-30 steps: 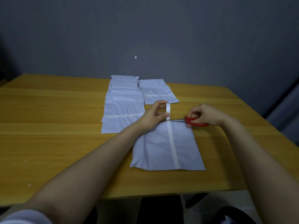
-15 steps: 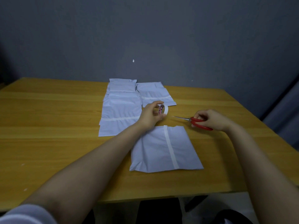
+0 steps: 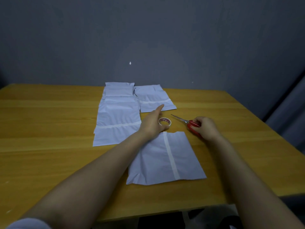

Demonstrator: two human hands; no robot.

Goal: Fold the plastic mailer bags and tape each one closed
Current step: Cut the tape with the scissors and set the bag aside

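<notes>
My left hand [image 3: 152, 123] is loose, fingers straight and reaching forward over the table [image 3: 49, 129]. The roll [image 3: 165, 121] lies flat just beside the palm; from this angle I can't tell whether my thumb touches it. My right hand [image 3: 206, 128] is curled round the red handles of the scissors [image 3: 192, 125], blades low to the wood and pointing away from me, which keeps the tip off the plastic. The mailer [image 3: 156, 162] lies flat right in front of me, folded, with a strip [image 3: 170, 154] running down its middle from far edge to near edge, so I judge this one sealed. Roll and scissors sit just past its far edge, handy for another bag. The done bags [image 3: 117, 116] lie further back, each with its own band of tape, out of my working space.
</notes>
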